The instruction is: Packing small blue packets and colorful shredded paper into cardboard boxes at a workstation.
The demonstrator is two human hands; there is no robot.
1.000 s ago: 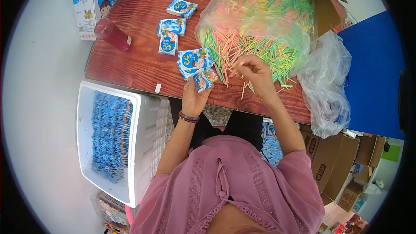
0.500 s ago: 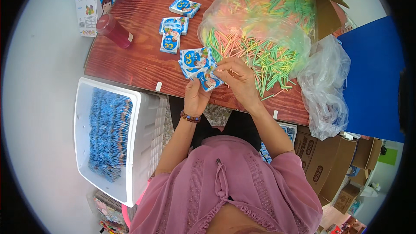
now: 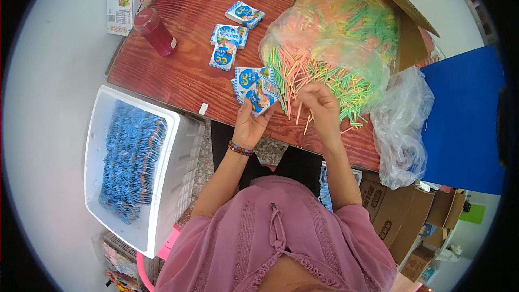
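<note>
In my left hand point(image 3: 251, 125) is a small blue-and-white packet point(image 3: 260, 101), pinched between thumb and fingers at the table's near edge. Just beyond it, and partly covered by it, are more of these packets point(image 3: 248, 75); whether the hand also holds them I cannot tell. My right hand point(image 3: 323, 108) is at the near left side of a heap of thin pink, green and yellow sticks point(image 3: 346, 78). Its fingers are curled together, and what they hold, if anything, is hidden. A few loose sticks show just below these fingertips.
More packets point(image 3: 223, 54) lie farther back on the wooden table point(image 3: 186, 84). A bottle of red liquid point(image 3: 155, 32) stands at left. Below it is a white bin point(image 3: 172, 130) holding rows of blue packets. Crumpled clear plastic point(image 3: 403, 124) and a blue panel point(image 3: 459, 124) are at right.
My right hand has left the packets and moved right, to the sticks. My left hand still holds its packet. The whole view has shifted slightly.
</note>
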